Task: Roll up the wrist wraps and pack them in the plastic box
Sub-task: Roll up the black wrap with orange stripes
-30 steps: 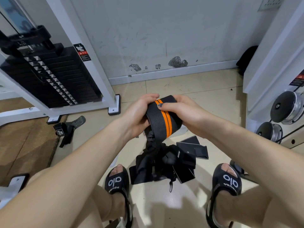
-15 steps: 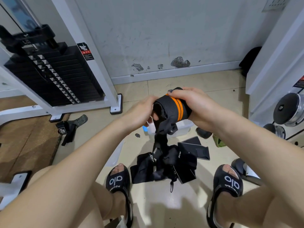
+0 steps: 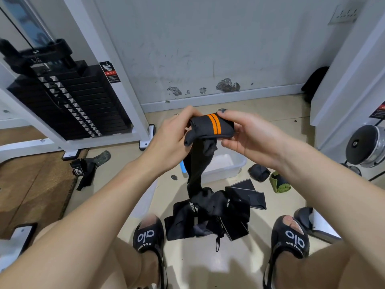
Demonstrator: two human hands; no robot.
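Gym, corner of a weights area. Left of the hands [image 3: 210, 138]: white cable-machine frame [image 3: 116, 80] with a black pin-loaded weight stack [image 3: 68, 105] and warning sticker [image 3: 110, 71]. Right of them: chrome dumbbell ends [image 3: 366, 146] on a rack. Below, on the tiled floor [image 3: 187, 263]: loose black wraps [image 3: 210, 215], rolled wraps [image 3: 268, 177], a lifting strap [image 3: 85, 170] by the brown mat [image 3: 27, 184].

"alo" on both black slides [image 3: 148, 236], "X" logo on floor wrap [image 3: 192, 207]
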